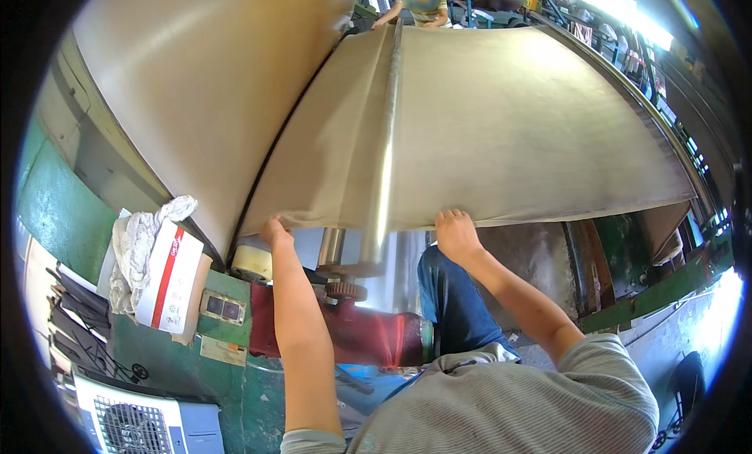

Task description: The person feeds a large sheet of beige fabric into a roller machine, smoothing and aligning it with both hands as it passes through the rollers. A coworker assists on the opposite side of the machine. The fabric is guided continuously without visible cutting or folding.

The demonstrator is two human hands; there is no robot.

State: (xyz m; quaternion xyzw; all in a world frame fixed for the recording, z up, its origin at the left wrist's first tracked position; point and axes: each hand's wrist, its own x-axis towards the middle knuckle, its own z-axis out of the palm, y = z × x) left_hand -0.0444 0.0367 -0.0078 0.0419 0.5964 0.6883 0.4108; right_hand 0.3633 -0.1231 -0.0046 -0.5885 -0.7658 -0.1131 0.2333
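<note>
A wide beige sheet (533,133), cloth-like at its near hem, stretches away from me across a large machine. At the left, my left hand (276,231) is closed on the sheet's near edge. My right hand (457,231) grips the same edge further right, fingers curled over the top. Between my hands a long shiny metal roller (385,156) runs lengthwise over the sheet toward the far side. Below the edge, near my left forearm, are a shorter metal cylinder (331,246) and a brown gear (345,290).
Another person (423,6) stands at the sheet's far edge, hands by it. A big beige roll surface (211,70) rises at left. On the green frame lie a white and red box (168,278) and a rag (133,250). A fan unit (149,423) stands lower left.
</note>
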